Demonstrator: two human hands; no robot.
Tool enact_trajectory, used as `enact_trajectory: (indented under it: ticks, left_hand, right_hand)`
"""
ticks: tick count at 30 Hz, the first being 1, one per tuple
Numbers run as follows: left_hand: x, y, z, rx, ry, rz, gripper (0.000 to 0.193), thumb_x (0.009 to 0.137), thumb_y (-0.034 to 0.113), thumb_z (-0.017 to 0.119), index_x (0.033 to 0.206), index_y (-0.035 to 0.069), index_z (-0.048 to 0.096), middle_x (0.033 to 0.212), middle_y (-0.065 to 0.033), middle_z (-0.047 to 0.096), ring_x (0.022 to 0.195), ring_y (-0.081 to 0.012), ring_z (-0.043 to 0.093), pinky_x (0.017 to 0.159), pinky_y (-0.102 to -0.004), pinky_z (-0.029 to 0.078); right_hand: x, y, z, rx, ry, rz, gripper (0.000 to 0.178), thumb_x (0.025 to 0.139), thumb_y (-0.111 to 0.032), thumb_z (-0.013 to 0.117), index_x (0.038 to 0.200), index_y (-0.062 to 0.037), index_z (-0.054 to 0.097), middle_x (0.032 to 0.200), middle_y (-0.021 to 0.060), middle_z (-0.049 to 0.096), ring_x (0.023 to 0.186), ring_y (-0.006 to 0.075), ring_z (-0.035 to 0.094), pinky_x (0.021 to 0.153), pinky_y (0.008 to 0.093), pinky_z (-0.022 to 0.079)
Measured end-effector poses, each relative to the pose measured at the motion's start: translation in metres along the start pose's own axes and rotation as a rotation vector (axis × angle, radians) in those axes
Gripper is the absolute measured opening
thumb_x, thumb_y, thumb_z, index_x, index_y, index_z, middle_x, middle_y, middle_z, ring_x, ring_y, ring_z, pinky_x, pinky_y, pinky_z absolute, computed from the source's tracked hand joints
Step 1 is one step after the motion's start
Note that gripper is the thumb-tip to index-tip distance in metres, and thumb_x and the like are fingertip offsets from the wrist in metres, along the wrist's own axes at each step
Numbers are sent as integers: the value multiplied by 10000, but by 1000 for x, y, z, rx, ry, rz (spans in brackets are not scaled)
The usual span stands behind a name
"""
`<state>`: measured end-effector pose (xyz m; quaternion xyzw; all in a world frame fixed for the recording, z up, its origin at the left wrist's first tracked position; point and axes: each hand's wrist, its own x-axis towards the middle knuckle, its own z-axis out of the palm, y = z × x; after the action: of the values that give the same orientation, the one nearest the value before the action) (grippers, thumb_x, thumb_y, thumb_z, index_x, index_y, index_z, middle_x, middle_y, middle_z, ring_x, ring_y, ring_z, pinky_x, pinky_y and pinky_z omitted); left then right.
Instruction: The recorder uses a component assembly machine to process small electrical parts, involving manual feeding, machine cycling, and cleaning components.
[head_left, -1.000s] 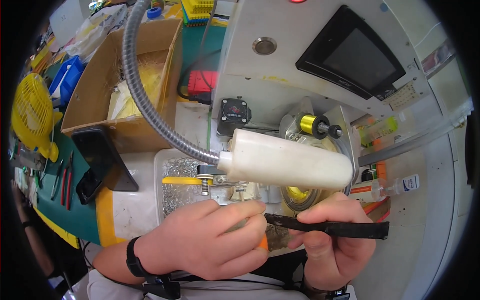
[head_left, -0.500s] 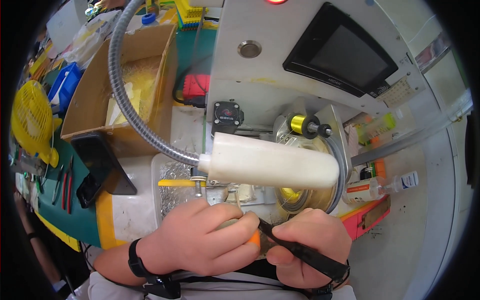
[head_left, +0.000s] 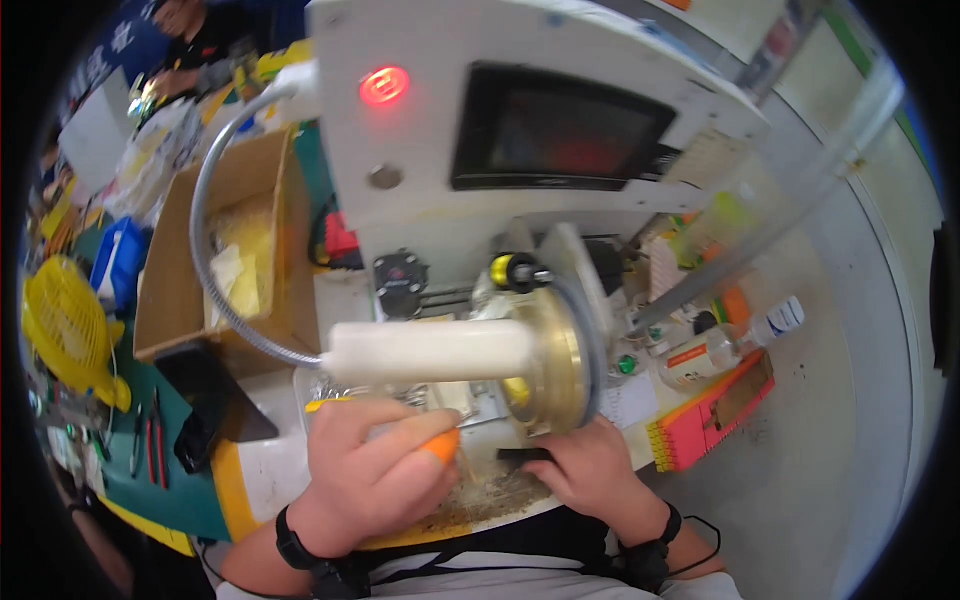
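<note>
Can't really make out what the left hand (head_left: pixel 375 475) is wrapped around, only an orange tip (head_left: pixel 441 445) pokes out past the fingers. The right hand (head_left: pixel 590 470) covers most of a dark flat piece (head_left: pixel 522 456) in the lower middle. Both forearms run off the bottom edge, and the white tube (head_left: pixel 430 352) mid-frame hides the counter behind it.

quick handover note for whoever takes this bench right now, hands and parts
Left hand: closed around an orange piece, low in front of the white tube.
Right hand: fingers on a black strip under the brass disc.
Machine: red lamp lit.
Done: both parts brought up to the disc; debris lies on the white tray.
Left: cannot tell from this view.
</note>
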<state>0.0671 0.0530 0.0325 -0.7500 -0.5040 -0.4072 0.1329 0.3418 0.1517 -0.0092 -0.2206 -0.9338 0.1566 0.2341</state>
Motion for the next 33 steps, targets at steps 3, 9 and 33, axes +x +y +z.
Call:
enact_trajectory:
  ticks: [3, 9, 33]
  left_hand:
    - [0, 2, 3, 103, 35, -122, 210, 725, 57, 794, 915, 120, 729, 1103, -25, 768, 976, -278, 619, 880, -404, 461]
    - [31, 13, 10, 305, -44, -152, 187, 760, 86, 796, 943, 115, 768, 1300, -123, 709, 1159, -353, 588, 1019, -500, 401]
    - [-7, 20, 14, 223, 18, 28, 298, 665, 115, 780, 941, 226, 803, 1287, -55, 663, 1098, -313, 525, 948, -451, 401]
  right_hand:
    - [6, 0, -3, -76, 96, 50, 232, 851, -250, 843, 1006, -118, 733, 864, 59, 662, 763, 302, 596, 722, 437, 438]
    - [53, 4, -61, 339, 377, 233, 183, 914, -161, 797, 1073, -72, 787, 787, 111, 702, 639, 275, 644, 599, 410, 503]
    - [126, 4, -265, 407, 1273, 90, 178, 1051, -192, 721, 1061, -15, 738, 831, -80, 600, 716, 4, 454, 637, 213, 359]
